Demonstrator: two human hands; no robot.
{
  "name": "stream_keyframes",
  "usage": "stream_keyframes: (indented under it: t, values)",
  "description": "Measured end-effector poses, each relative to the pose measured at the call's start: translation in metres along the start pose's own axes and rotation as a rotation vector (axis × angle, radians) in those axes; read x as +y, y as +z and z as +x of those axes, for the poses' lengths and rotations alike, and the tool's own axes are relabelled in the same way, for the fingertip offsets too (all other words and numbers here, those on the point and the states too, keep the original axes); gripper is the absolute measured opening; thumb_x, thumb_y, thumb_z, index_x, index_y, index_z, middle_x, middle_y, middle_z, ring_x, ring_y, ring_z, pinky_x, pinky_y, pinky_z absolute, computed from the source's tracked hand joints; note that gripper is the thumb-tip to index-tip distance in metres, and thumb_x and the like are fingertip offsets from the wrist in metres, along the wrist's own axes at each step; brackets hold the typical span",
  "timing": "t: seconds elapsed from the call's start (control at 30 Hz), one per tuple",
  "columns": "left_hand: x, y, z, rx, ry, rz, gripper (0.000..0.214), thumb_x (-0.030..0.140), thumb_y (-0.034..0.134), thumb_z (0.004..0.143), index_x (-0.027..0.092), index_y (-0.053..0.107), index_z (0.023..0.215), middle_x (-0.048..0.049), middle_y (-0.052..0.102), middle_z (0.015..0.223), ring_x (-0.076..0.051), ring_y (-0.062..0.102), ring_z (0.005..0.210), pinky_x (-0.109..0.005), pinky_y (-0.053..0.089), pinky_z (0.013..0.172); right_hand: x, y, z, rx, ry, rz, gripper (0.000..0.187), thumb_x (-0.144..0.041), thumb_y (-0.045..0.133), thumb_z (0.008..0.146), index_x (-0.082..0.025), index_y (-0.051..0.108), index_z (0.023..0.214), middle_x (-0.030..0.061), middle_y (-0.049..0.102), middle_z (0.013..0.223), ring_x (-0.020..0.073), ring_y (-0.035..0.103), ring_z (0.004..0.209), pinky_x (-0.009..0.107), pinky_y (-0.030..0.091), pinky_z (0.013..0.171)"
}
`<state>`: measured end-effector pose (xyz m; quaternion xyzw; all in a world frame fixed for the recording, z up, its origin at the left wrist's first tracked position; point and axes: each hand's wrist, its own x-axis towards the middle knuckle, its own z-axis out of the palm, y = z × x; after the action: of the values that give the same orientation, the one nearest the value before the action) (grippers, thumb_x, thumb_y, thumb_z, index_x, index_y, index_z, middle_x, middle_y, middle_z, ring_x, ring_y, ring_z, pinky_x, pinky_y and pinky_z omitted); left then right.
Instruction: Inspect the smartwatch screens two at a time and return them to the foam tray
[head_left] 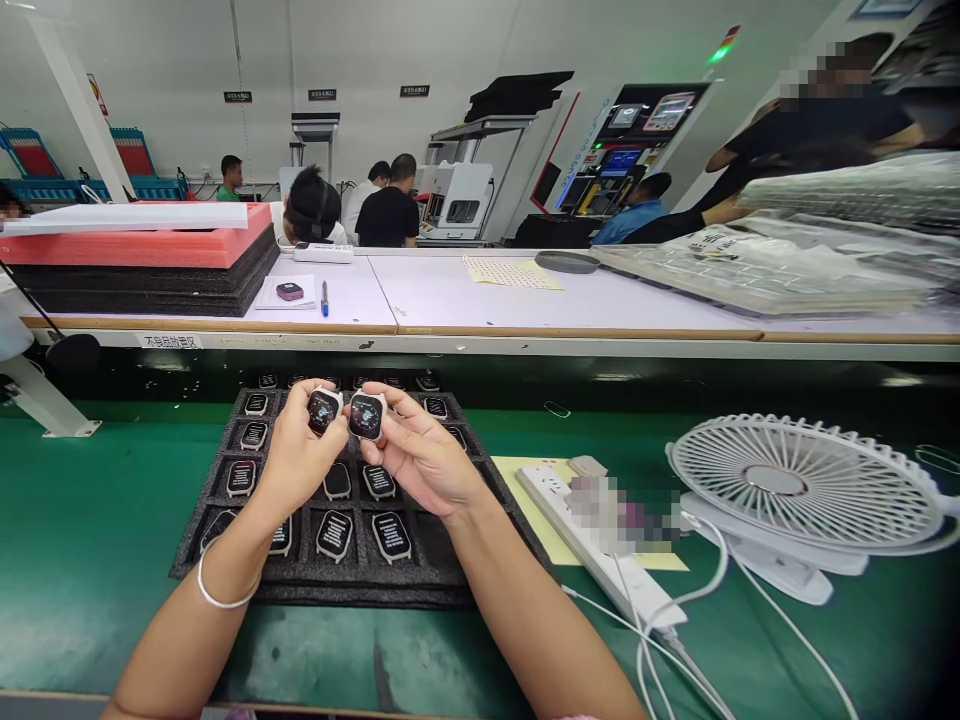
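Observation:
My left hand is closed around a smartwatch body without a strap, its lit dial facing me. Close beside it, a second smartwatch is gripped by its edges between the thumb and fingers of my right hand. Both are held over a black foam tray with square compartments. Several more watches lie in it face up, such as one watch with white text on its screen. At the tray's front right, one compartment looks dark with no watch in it. My forearms hide part of the tray.
Right of the tray are a white power strip with cables and a white fan. A raised shelf behind holds red and black foam, a pen and stacked plastic trays. Several people sit beyond.

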<state>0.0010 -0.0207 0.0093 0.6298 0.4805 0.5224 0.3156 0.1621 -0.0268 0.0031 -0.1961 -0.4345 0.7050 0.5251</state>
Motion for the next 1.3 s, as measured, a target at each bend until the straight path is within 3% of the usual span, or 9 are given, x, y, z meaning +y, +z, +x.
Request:
stream_keyframes:
  t: [0.9, 1.3]
  values:
    - [-0.0024, -0.0002, 0.0004, -0.02, -0.007, -0.046, 0.033, 0.027, 0.061, 0.079, 0.02, 0.054, 0.111, -0.0009, 0.06, 0.092, -0.015, 0.057, 0.082, -0.029, 0.044, 0.076, 0.0004, -0.0014, -0.0009, -0.034, -0.002, 0.013, 0.035, -0.032, 0.079, 0.079, -0.029, 0.067, 0.112, 0.0001, 0.067, 0.099, 0.0102, 0.057, 0.065, 0.028, 0.047, 0.065]
    - [-0.0026, -0.0013, 0.0004, -0.031, 0.001, -0.026, 0.029, 0.026, 0.06, 0.08, 0.02, 0.055, 0.108, -0.0003, 0.059, 0.093, -0.014, 0.053, 0.082, -0.028, 0.043, 0.076, 0.0008, 0.0003, -0.0014, -0.038, -0.005, -0.008, 0.033, -0.032, 0.079, 0.079, -0.028, 0.068, 0.11, -0.0015, 0.062, 0.089, 0.0103, 0.056, 0.065, 0.027, 0.046, 0.063]
